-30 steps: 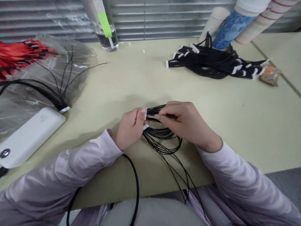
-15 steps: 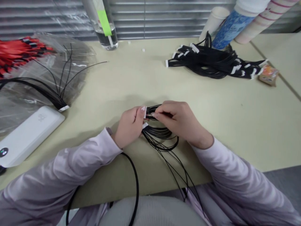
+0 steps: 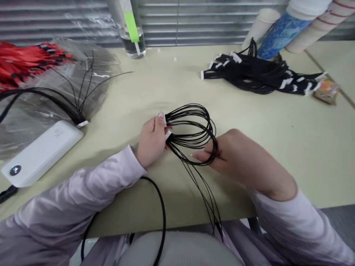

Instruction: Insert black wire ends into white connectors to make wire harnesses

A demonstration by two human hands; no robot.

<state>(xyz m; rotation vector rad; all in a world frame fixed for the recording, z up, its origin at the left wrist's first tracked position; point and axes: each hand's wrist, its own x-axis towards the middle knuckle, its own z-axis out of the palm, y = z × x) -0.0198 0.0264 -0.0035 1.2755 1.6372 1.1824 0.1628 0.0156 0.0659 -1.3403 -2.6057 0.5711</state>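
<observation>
My left hand (image 3: pixel 153 139) is closed on the end of a black wire harness, thumb pressed on its upper white connector (image 3: pixel 165 120). A second white connector (image 3: pixel 168 135) shows just below, by the same fingers. From the connectors the thin black wires (image 3: pixel 191 107) bow out to the right in a loop. Several loose wires (image 3: pixel 203 188) trail down over the table edge to my lap. At the loop's right side is my right hand (image 3: pixel 235 159), its thumb stretched left and apart from the fingertip above. The wires cross in front of these fingers; no grip is visible.
Bundled black harnesses (image 3: pixel 257 72) lie at the back right beside a small packet (image 3: pixel 327 91) and upright tubes (image 3: pixel 284 29). Left are a white power bank (image 3: pixel 44 153), a clear plastic bag (image 3: pixel 97 88) and red wires (image 3: pixel 30 62). A bottle (image 3: pixel 134 44) stands at the back.
My right hand has let go near the connectors and moved right and down to the loop's outer side. The wire loop now shows opened out. My left hand keeps its hold.
</observation>
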